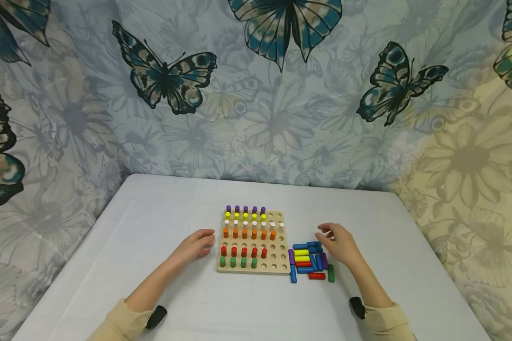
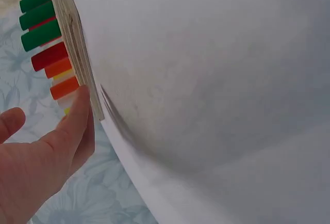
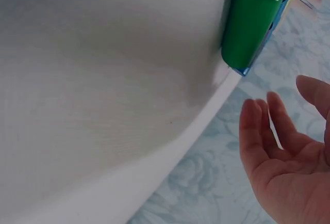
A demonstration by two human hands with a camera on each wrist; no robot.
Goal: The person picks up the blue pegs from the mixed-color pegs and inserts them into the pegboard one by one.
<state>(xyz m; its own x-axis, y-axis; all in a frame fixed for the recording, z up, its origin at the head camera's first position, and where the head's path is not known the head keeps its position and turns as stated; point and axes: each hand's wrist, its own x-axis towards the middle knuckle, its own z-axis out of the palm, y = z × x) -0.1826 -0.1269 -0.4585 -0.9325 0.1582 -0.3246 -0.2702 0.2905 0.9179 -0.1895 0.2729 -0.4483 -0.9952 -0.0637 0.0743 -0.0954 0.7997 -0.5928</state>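
Observation:
A wooden pegboard [image 1: 256, 272] lies on the white table, with rows of purple, yellow, white, orange, red and green pegs standing in it. One row between orange and red has bare holes, and more bare holes show at the right. My left hand [image 1: 196, 244] is at the board's left edge; its fingers [image 2: 77, 113] look straight and seem to touch the side. Loose pegs lie right of the board: several blue, two yellow, two red, two purple and a green peg [image 1: 331, 273]. Over their right side hovers my right hand [image 1: 338, 242], fingers loosely bent, nothing visible in it.
The white table [image 1: 187, 199] stretches around the board. Behind it hangs a patterned cloth [image 1: 273, 118] with butterflies and flowers. Black wrist cameras sit under both forearms, the left camera [image 1: 156, 317] and the right camera [image 1: 357, 307].

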